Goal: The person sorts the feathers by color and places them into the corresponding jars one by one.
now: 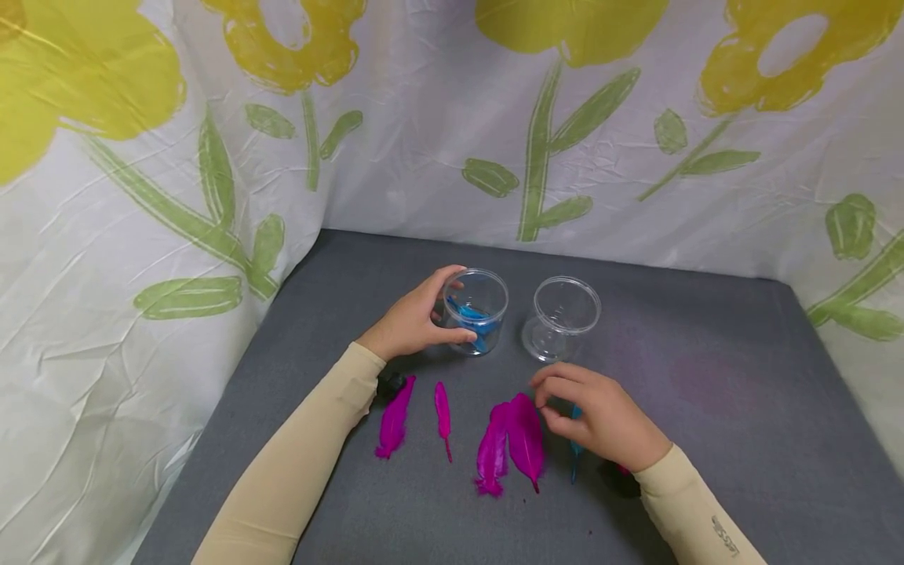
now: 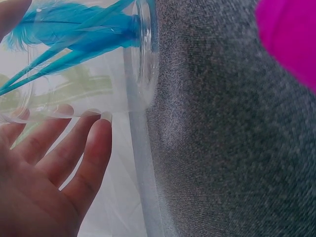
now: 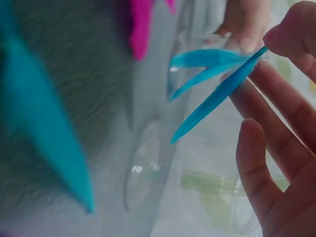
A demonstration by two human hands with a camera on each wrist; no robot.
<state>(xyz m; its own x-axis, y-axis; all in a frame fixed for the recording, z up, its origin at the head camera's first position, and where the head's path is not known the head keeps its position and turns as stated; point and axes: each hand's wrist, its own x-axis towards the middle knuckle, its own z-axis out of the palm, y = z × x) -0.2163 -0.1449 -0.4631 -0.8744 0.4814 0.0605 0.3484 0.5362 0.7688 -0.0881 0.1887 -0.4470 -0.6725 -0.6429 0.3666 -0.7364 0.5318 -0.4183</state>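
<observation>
Feathers (image 1: 475,316) of bright blue are lying inside a clear cup (image 1: 502,315), which the left hand (image 1: 420,318) is gripping, its fingers curling round the wall; the right hand (image 1: 600,412) is pinching a single blue feather (image 3: 212,104) between thumb and finger, while a blurred blue feather (image 3: 44,118) is filling the left side of the right wrist view. A second clear cup (image 1: 568,331) is standing near the first on the grey surface (image 1: 692,392); magenta feathers (image 1: 526,439) are lying between the person's forearms, the two nearest the right hand touching each other.
</observation>
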